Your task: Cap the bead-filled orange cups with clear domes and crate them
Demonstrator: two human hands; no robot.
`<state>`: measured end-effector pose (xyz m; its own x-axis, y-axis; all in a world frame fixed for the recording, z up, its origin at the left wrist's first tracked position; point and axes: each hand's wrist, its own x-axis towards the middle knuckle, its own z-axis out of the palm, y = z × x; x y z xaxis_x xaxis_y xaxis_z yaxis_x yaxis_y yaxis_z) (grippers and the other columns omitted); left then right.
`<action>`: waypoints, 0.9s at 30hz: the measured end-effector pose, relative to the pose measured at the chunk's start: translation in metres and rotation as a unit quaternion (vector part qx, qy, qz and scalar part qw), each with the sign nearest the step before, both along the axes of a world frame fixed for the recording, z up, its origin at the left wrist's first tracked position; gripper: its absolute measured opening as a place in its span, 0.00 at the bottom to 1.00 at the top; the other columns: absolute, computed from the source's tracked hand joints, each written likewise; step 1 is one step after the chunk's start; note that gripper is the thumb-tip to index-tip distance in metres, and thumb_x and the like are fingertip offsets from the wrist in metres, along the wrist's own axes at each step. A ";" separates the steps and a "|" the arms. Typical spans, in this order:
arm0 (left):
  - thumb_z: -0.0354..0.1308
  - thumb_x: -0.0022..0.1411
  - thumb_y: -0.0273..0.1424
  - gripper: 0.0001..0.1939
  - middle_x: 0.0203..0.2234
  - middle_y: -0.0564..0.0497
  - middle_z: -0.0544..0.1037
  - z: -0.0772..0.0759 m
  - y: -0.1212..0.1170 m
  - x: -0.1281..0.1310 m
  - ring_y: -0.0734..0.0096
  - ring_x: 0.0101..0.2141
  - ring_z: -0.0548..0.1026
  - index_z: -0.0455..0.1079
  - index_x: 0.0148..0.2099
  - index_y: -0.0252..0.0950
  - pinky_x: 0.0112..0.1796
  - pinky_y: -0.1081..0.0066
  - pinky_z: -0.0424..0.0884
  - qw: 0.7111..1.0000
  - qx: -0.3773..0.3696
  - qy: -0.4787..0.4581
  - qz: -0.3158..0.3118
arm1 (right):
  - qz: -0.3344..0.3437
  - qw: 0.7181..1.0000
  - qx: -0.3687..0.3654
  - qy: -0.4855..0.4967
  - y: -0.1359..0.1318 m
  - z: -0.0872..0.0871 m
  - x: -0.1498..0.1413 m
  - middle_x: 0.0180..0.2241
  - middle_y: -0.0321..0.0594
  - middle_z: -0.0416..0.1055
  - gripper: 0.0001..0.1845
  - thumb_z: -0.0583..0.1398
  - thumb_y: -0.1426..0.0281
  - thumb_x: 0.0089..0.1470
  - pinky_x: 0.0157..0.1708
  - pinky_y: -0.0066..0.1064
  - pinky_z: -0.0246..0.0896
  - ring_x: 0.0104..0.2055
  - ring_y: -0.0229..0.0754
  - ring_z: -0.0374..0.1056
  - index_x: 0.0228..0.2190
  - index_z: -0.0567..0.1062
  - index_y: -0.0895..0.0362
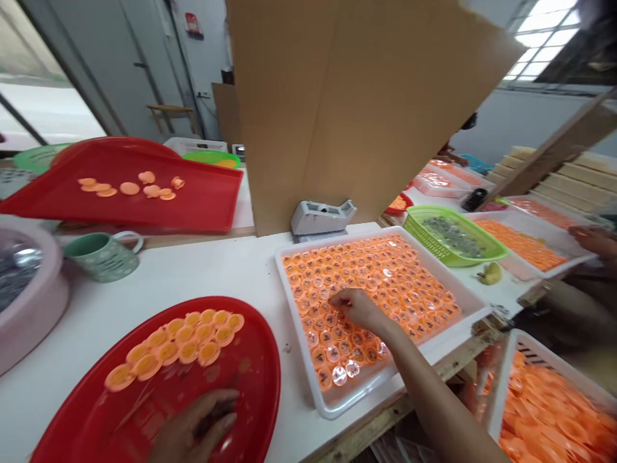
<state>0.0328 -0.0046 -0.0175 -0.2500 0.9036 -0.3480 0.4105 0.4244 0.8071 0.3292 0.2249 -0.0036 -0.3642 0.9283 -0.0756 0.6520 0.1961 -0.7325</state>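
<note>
My left hand [180, 429], fingers parted, is over the lower-left red tray [258, 360]; my right hand [359, 310] is at mid-frame orange discs [376, 276], grasp unclear.

This is a small workshop for assembly by hand. Around the right hand [354, 307], rows of matching orange discs [409, 276] fill a tray [347, 400] on a white desk [207, 276] with a rough timber edge [376, 426]; more such pieces lie on the red plate [255, 360] beyond the left hand [197, 427]. Right of the right hand are a green basket [419, 241] of small clear parts and, farther off, another person's hand [588, 238] at a second tray [544, 273]. Nearer, a crate [569, 370] brims with loose orange pieces. Beyond the right hand stand a tape dispenser [321, 217] and a cardboard sheet [347, 109]; far to its upper right is a barred window [540, 32].
</note>
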 end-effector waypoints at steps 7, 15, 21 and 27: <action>0.52 0.58 0.32 0.13 0.39 0.48 0.82 0.029 -0.019 -0.056 0.59 0.41 0.78 0.76 0.39 0.37 0.45 0.63 0.73 0.977 0.017 0.194 0.085 | 0.137 0.988 -0.038 0.065 -0.111 0.018 -0.048 0.32 0.43 0.77 0.07 0.59 0.69 0.53 0.35 0.36 0.64 0.35 0.48 0.71 0.31 0.79 0.52; 0.53 0.56 0.28 0.09 0.32 0.50 0.82 0.013 -0.061 -0.087 0.63 0.35 0.78 0.75 0.32 0.37 0.39 0.67 0.72 0.975 -0.006 0.205 0.087 | 0.408 0.912 -0.038 0.001 -0.224 -0.016 -0.164 0.32 0.40 0.70 0.13 0.53 0.85 0.47 0.29 0.27 0.57 0.31 0.39 0.67 0.27 0.72 0.58; 0.52 0.59 0.27 0.09 0.38 0.48 0.80 0.005 -0.057 -0.102 0.61 0.40 0.76 0.73 0.40 0.37 0.45 0.63 0.70 0.955 0.029 0.247 0.161 | 0.421 0.903 0.015 -0.080 -0.227 -0.037 -0.173 0.34 0.44 0.71 0.14 0.53 0.85 0.47 0.34 0.30 0.63 0.35 0.43 0.68 0.30 0.74 0.58; 0.51 0.60 0.24 0.13 0.44 0.42 0.74 -0.003 -0.021 -0.114 0.59 0.44 0.72 0.69 0.47 0.33 0.46 0.62 0.67 0.950 0.029 0.274 0.150 | 0.371 0.921 0.066 -0.097 -0.211 -0.044 -0.167 0.40 0.48 0.71 0.22 0.50 0.87 0.46 0.44 0.34 0.65 0.43 0.46 0.67 0.38 0.74 0.59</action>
<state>-0.0813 -0.0260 -0.0205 -0.6290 0.7762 -0.0439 0.6423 0.5506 0.5331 0.1620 0.0134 -0.0471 -0.8937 0.4349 -0.1098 0.4184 0.7199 -0.5538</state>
